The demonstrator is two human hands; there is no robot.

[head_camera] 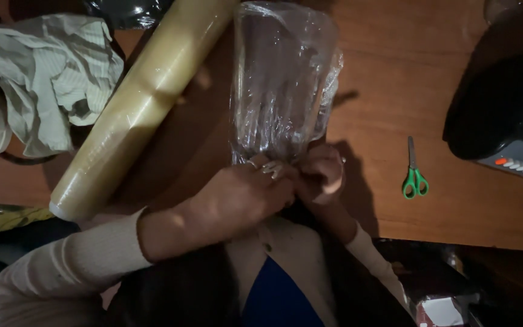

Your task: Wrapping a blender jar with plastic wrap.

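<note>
One head-worn view, steeply downward and close over the wooden table (431, 91) near the chest.

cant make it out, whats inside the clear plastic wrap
Inside the clear plastic wrap only dark upright streaks show; glare and folds hide what they are. Both hands pinch its lower end.

A clear plastic bag (282, 79) is seen standing up in the middle of the desk (394, 72), crinkled and see-through, its bottom end gathered shut. A big roll of yellowish plastic wrap (140, 103) is laid diagonally just left of it, running from the top centre down toward the left edge. A small panel with one orange and several pale buttons (519, 165) can be made out on the black device at the right edge. A reddish-and-white box (440, 310) is glimpsed bottom right, too dark to be told properly.
</note>
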